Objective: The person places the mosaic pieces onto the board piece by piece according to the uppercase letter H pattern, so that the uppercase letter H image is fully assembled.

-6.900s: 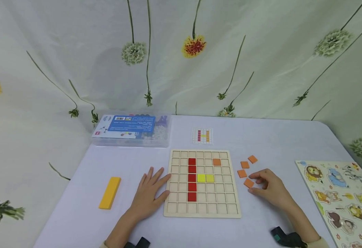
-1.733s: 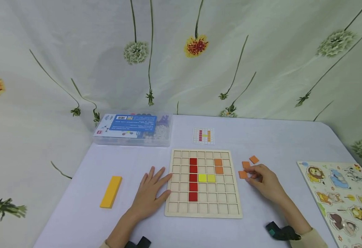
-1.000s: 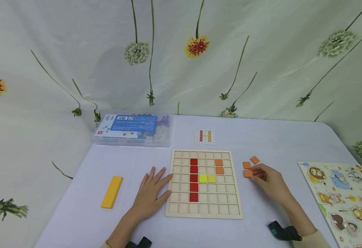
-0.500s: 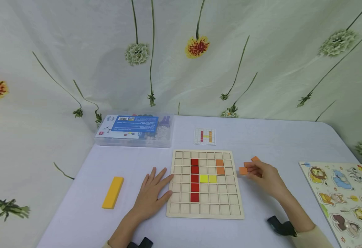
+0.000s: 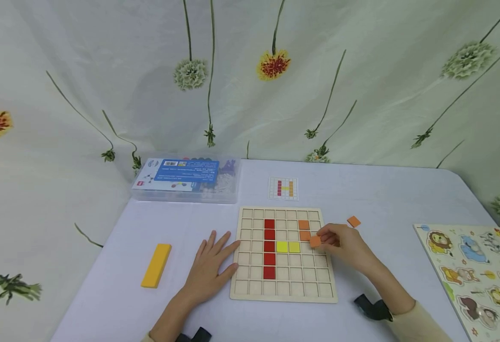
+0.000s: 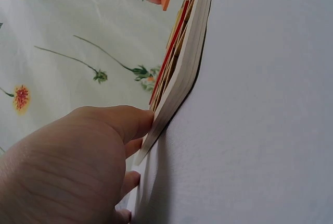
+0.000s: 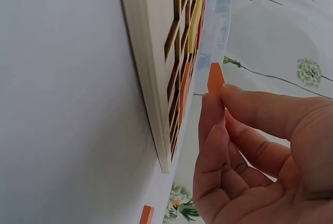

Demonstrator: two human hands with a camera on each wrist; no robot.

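Note:
My right hand [image 5: 347,246] pinches an orange square tile [image 5: 315,242] between thumb and finger, held above the right part of the wooden grid board [image 5: 283,299]. The right wrist view shows that tile [image 7: 215,79] raised clear of the board. My left hand [image 5: 209,265] lies with spread fingers, its fingertips touching the board's left edge. On the board sit a column of red tiles [image 5: 269,246], two yellow tiles [image 5: 288,247] and two orange tiles [image 5: 303,230] in the upper right. A loose orange tile [image 5: 354,221] lies beyond the right hand, which hides part of the table there.
A small pattern card [image 5: 283,188] lies behind the board. At the back left is a clear plastic case [image 5: 186,180] with a blue label. A yellow block [image 5: 156,265] lies on the left, and an animal puzzle board [image 5: 474,275] on the right.
A second orange tile has gone into the board since the oldest frame. My right hand has taken another from the loose ones and moved left over the board. The left hand stays.

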